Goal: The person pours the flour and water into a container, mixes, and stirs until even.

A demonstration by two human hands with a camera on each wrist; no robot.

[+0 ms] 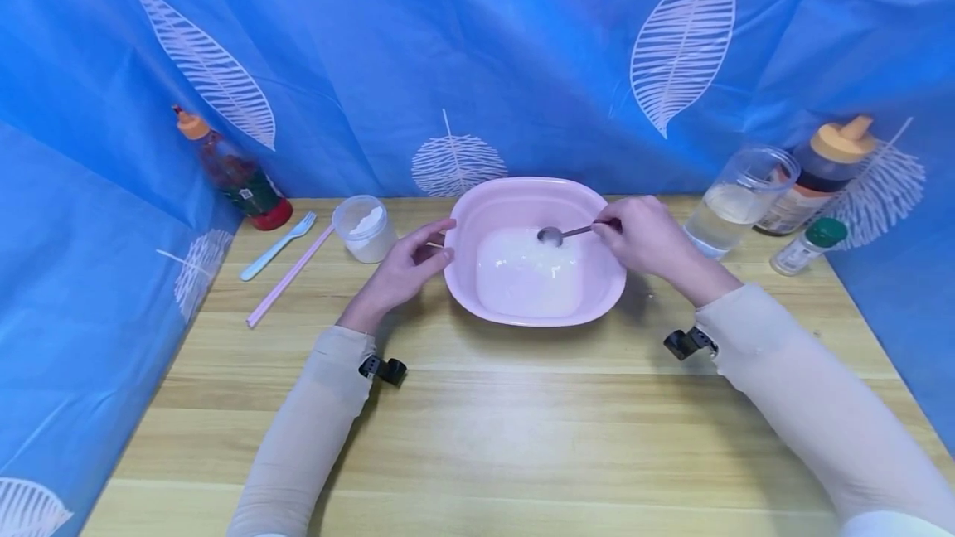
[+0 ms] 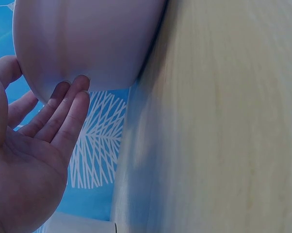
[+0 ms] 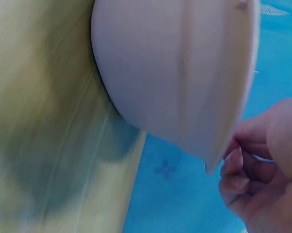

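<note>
A pink basin (image 1: 534, 320) stands on the table with a shiny white liquid (image 1: 522, 280) in its bottom. At its left side my left hand (image 1: 406, 265) touches the rim and outer wall. The left wrist view shows that hand's (image 2: 34, 150) fingers fairly straight against the wall, with the thumb at the rim. Over the basin's right rim, my right hand (image 1: 640, 232) pinches the handle of a small metal spoon (image 1: 550, 236). Its bowl is over the liquid; whether it touches cannot be told. In the right wrist view the right hand's (image 3: 262, 170) fingers are curled beside the rim.
Left of the basin are a jar of white powder (image 1: 366, 230), pink chopsticks (image 1: 291, 276), a light-blue fork (image 1: 278, 247) and a red sauce bottle (image 1: 237, 176). On the right stand a cup of clear liquid (image 1: 731, 205), a dark sauce bottle (image 1: 813, 181) and a green-capped shaker (image 1: 808, 247).
</note>
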